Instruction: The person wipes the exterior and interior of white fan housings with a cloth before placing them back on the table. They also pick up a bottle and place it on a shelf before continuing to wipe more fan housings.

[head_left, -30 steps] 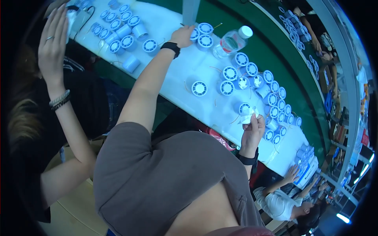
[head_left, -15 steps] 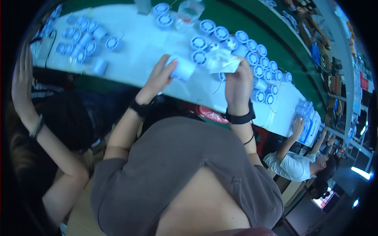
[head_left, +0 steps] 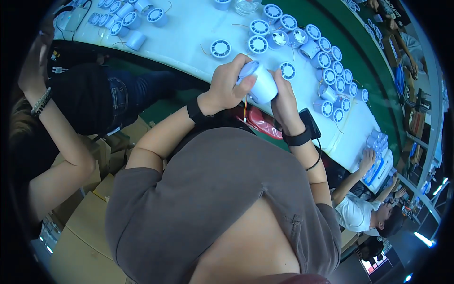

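A small white cylindrical fan unit point(head_left: 264, 89) is held tilted between my two hands, just over the near edge of the table. My left hand point(head_left: 226, 84) is closed around its left end, thumb pressed on the side. My right hand point(head_left: 285, 105) grips the other end, its fingers mostly hidden behind the unit. An orange wire point(head_left: 245, 110) with a small pale plug dangles below. Near my hands, one spoked-top unit point(head_left: 220, 48) stands to the left and another unit point(head_left: 288, 70) to the right.
Several more white units point(head_left: 323, 60) crowd the right of the white table point(head_left: 189, 42), some showing white blades. Another group point(head_left: 131, 20) lies far left. A clear container point(head_left: 246, 6) stands at the back. People work on both sides; red plastic point(head_left: 265, 124) shows below the edge.
My right hand has come left onto the fan unit; the crumpled white sheet it held no longer shows. My left hand has moved right with the unit. The whole view has shifted.
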`<control>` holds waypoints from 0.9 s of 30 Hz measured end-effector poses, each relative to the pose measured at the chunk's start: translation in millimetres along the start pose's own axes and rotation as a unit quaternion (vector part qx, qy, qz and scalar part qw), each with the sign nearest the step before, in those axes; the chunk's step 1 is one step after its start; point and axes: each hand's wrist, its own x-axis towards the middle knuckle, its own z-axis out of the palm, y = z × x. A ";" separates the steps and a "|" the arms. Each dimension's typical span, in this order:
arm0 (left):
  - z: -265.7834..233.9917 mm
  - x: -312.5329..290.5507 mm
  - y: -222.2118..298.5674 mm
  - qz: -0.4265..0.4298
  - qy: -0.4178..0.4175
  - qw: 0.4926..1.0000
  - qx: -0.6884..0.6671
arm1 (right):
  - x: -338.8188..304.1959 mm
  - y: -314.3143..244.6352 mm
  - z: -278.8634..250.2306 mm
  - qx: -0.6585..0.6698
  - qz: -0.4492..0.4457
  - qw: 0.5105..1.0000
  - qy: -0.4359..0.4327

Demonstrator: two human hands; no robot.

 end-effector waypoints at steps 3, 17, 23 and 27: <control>8.2 -1.8 -5.2 0.044 0.018 0.999 0.004 | -18.3 5.2 1.5 0.162 0.013 0.987 0.012; 27.9 -2.5 13.7 -0.449 -0.168 0.829 -0.287 | -49.3 -31.7 -9.8 -0.614 -0.480 0.625 -0.032; 38.5 -17.6 9.0 -0.326 -0.125 0.901 -0.259 | -58.8 -23.5 -17.0 -0.517 -0.391 0.761 0.026; 43.4 -24.3 2.3 -0.059 0.004 0.986 -0.157 | -63.1 6.7 -13.5 -0.211 -0.256 0.941 0.068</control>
